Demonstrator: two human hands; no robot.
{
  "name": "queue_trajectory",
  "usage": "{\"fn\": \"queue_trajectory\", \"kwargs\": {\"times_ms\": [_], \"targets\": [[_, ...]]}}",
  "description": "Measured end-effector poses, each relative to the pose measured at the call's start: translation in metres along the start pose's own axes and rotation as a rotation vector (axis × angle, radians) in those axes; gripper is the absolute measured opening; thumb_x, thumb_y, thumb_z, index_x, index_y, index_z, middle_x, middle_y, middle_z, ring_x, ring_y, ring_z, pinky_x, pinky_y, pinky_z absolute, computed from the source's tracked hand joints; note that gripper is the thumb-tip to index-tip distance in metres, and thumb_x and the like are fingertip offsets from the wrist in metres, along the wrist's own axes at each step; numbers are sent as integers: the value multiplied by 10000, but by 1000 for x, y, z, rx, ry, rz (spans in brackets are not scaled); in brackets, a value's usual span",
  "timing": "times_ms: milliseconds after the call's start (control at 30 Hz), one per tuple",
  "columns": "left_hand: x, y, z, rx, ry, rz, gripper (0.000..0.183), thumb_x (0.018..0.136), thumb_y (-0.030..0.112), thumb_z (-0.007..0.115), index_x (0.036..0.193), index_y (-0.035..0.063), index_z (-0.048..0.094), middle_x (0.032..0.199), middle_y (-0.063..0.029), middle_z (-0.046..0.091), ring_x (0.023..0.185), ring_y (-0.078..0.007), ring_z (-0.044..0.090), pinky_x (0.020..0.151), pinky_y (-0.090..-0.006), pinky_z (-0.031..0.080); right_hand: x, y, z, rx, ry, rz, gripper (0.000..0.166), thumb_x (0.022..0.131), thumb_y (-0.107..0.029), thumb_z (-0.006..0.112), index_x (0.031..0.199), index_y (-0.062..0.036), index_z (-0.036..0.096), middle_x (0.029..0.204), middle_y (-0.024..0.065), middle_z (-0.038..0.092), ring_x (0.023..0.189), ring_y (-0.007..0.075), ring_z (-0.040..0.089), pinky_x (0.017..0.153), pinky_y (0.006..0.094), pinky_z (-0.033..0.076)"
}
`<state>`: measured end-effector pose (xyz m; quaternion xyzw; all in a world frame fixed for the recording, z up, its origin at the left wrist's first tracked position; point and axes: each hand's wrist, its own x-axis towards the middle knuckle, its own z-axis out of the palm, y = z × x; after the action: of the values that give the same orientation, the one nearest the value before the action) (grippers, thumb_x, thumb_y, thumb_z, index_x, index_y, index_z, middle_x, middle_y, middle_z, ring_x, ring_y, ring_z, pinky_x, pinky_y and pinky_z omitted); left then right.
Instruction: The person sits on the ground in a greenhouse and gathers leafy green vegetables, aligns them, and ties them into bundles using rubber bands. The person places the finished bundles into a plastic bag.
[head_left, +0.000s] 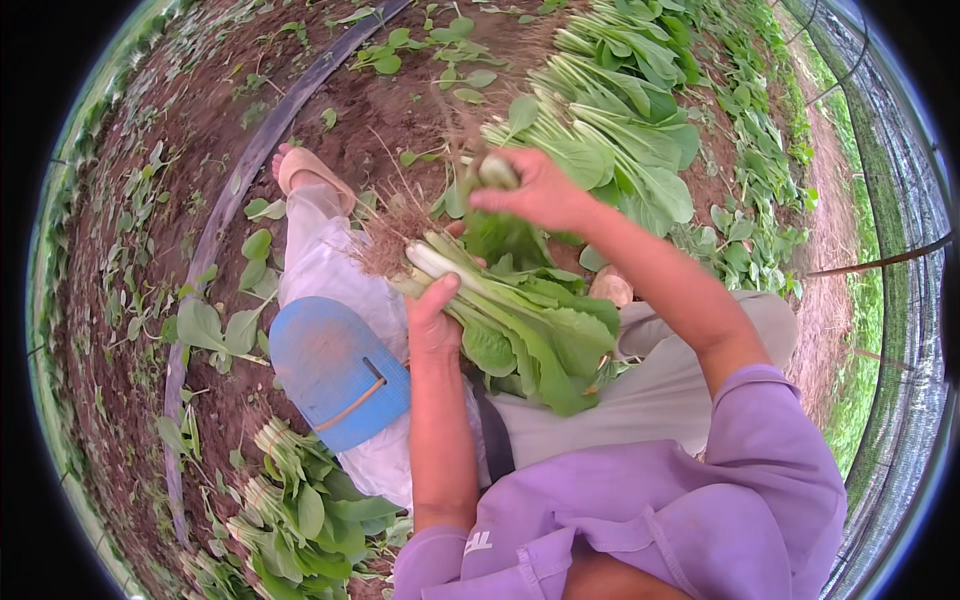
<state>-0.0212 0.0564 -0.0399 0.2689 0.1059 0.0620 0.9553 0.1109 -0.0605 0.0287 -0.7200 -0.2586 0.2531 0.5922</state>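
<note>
My left hand (435, 311) grips a bunch of leafy greens (517, 300) above my lap, its thumb across the pale stems. The brown, tangled roots (390, 244) point to the upper left, and the broad leaves spread to the lower right. Just above the bunch, my right hand (544, 187) is closed around the pale stem base of another leafy green plant (499, 174). That plant's leaves seem to hang down behind the bunch, and motion blurs its base.
Rows of pulled greens (630, 135) lie on the soil at the upper right. Tied bundles of greens (300, 510) lie at the lower left. A blue foam pad (330, 367) with an orange band covers my left knee. A dark plastic strip (217, 217) crosses the ground; netting (900, 247) stands right.
</note>
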Motion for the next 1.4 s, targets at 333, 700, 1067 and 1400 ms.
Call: {"fn": "queue_trajectory", "kwargs": {"times_ms": [333, 700, 1067, 1400], "targets": [[1, -2, 2, 208, 176, 160, 454, 695, 20, 560, 1121, -20, 408, 1017, -130, 519, 848, -232, 554, 767, -354, 465, -13, -108, 0, -830, -443, -340, 212, 661, -140, 631, 799, -20, 525, 623, 91, 537, 532, 249, 492, 540, 324, 417], [4, -2, 3, -71, 142, 150, 439, 733, 27, 558, 1141, -37, 409, 1069, -117, 504, 953, -204, 514, 828, -337, 417, 3, -31, 34, -114, -302, 214, 272, 685, -152, 630, 899, -1, 557, 798, 42, 567, 724, 110, 490, 684, 246, 404], [8, -19, -19, -77, 151, 93, 418, 738, 116, 627, 1098, 1, 447, 1027, -88, 522, 902, -194, 537, 781, -324, 454, 5, 6, 45, -183, -184, 196, 324, 649, -137, 695, 906, 0, 554, 827, 34, 570, 748, 112, 496, 722, 256, 404], [6, -12, -11, -31, 136, 97, 446, 660, 1, 640, 1070, 0, 465, 982, -74, 540, 872, -184, 545, 758, -318, 463, -10, 9, 33, -54, -105, 39, 275, 733, -204, 643, 948, -46, 579, 854, 25, 550, 767, 98, 515, 716, 251, 417]]}}
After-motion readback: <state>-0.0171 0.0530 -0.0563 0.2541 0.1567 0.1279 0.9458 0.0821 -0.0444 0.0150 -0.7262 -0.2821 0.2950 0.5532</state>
